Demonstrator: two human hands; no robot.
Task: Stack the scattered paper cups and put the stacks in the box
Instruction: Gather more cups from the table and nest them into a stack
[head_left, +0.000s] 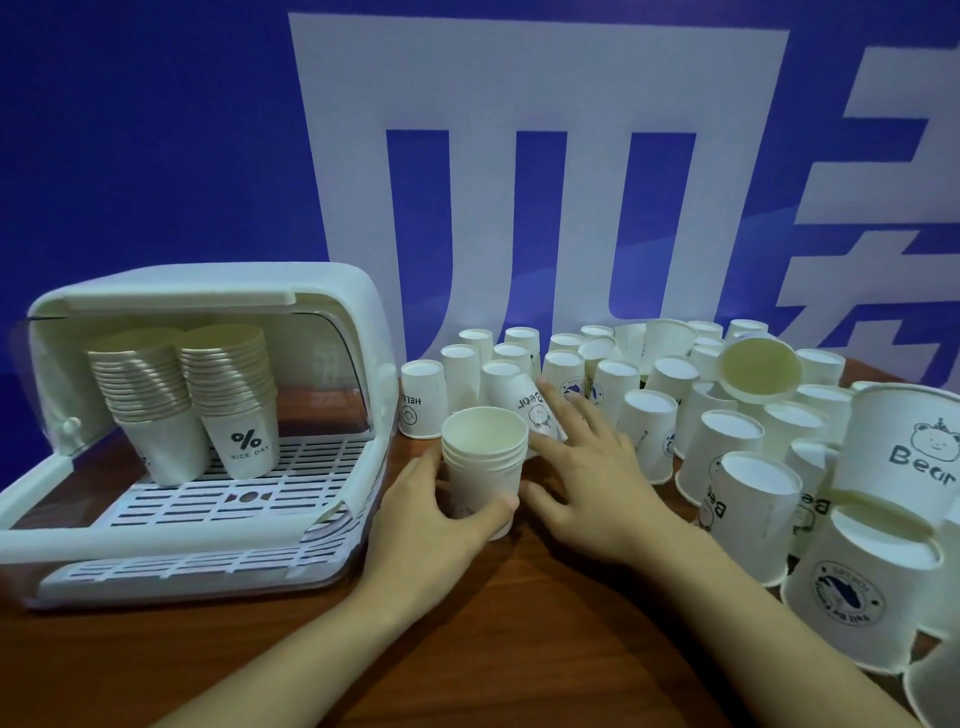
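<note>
The left hand (431, 525) grips a short stack (484, 465) of about four upright cups just right of the box (197, 431). Two tall stacks (187, 400) stand inside it. The right hand (582, 467) is spread, fingertips touching a tilted cup (524, 402) — dozens of upturned cups (727, 415) lie further right.

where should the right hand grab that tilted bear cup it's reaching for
Take the tilted Bear cup round its side wall near the closed base, which faces up, coming from above and the front. Neighbouring upside-down cups crowd behind it, so the right hand has room only there.
</note>
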